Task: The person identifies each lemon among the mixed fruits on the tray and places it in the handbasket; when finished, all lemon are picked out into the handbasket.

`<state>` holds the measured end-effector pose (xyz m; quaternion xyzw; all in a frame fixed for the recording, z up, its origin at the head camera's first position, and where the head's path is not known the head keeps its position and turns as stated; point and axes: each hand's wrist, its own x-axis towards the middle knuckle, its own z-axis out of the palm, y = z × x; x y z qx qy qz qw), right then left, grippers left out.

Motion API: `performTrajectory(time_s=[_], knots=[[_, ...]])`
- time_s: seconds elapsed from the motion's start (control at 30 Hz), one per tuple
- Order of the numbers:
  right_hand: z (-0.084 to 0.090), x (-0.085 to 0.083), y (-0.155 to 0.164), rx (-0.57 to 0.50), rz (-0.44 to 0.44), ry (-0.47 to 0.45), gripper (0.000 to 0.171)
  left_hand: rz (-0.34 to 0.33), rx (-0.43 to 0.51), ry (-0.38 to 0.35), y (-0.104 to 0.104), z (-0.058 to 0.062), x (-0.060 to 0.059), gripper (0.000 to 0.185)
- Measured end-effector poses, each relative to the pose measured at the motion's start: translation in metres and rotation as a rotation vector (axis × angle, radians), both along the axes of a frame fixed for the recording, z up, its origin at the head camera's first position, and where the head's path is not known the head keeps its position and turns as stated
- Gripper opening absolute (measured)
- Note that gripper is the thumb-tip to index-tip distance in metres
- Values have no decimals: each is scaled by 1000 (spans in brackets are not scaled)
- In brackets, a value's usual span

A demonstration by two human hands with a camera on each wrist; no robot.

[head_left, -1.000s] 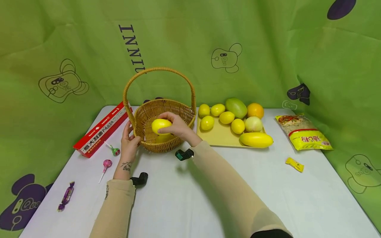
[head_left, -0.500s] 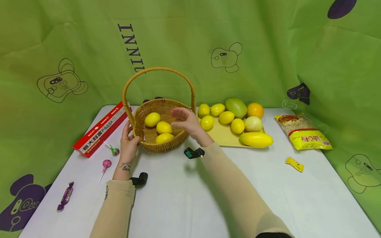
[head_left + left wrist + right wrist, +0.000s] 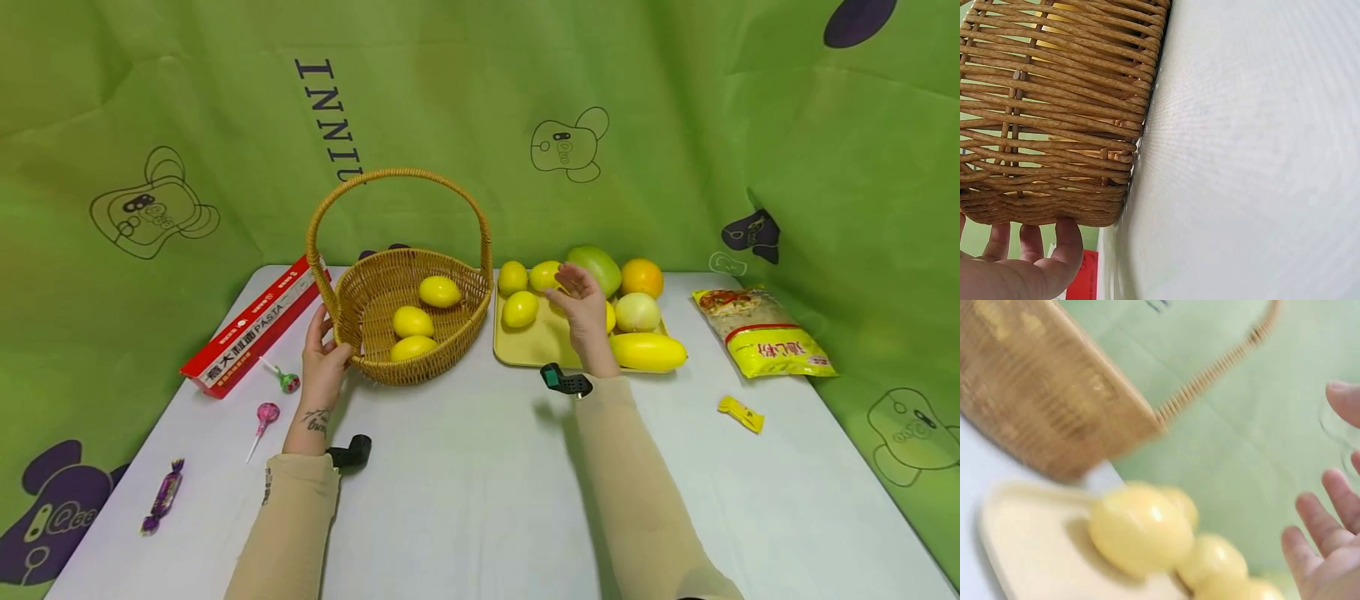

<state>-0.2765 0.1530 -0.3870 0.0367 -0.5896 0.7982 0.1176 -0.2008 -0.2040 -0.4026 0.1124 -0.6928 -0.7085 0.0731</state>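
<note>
"Holding what, is the left grip [image 3: 322, 364] seen?"

"The left end of the wicker basket [image 3: 452, 350] is held by it, with the thumb placed on the near side and the fingers set around the outside."

"And where are the lemons found?"

"Three lemons [image 3: 412, 322] are contained in the basket: two are placed just beside each other near the front wall, and one is set farther back, to the right."

"How is the right grip [image 3: 587, 317] shaped?"

"It is spread wide, thumb parted from fingers, and is held over the yellow tray [image 3: 525, 350]. More lemons [image 3: 519, 309] are laid there, with a green mango [image 3: 596, 271] and an orange [image 3: 642, 279] behind."

"What else is set on the bench [image 3: 465, 500]?"

"A red pasta box [image 3: 255, 329] is placed left of the basket, two lollipops [image 3: 267, 412] are laid nearer, and a food bag [image 3: 765, 333] is seen right of the tray."
</note>
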Motion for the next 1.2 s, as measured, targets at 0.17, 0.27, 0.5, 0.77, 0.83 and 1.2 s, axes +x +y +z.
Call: performTrajectory(time_s=[0.17, 0.27, 0.5, 0.77, 0.83, 1.2], knots=[[-10, -4, 26, -20, -205, -44, 51, 5, 1, -4, -3, -6, -4, 80], [-15, -4, 34, -11, -286, -53, 52, 5, 1, -11, -3, -7, -5, 80], [-27, -7, 40, 76, -404, -100, 57, -3, -7, -11, 1, 3, 2, 80], [-34, -12, 31, 201, -458, -190, 55, -7, -6, -6, 2, 5, 4, 79], [-35, -13, 28, 231, -482, -200, 56, -7, -6, -4, 2, 4, 3, 79], [-49, -21, 16, 366, -596, -281, 61, 2, 5, 18, 2, 4, 3, 78]])
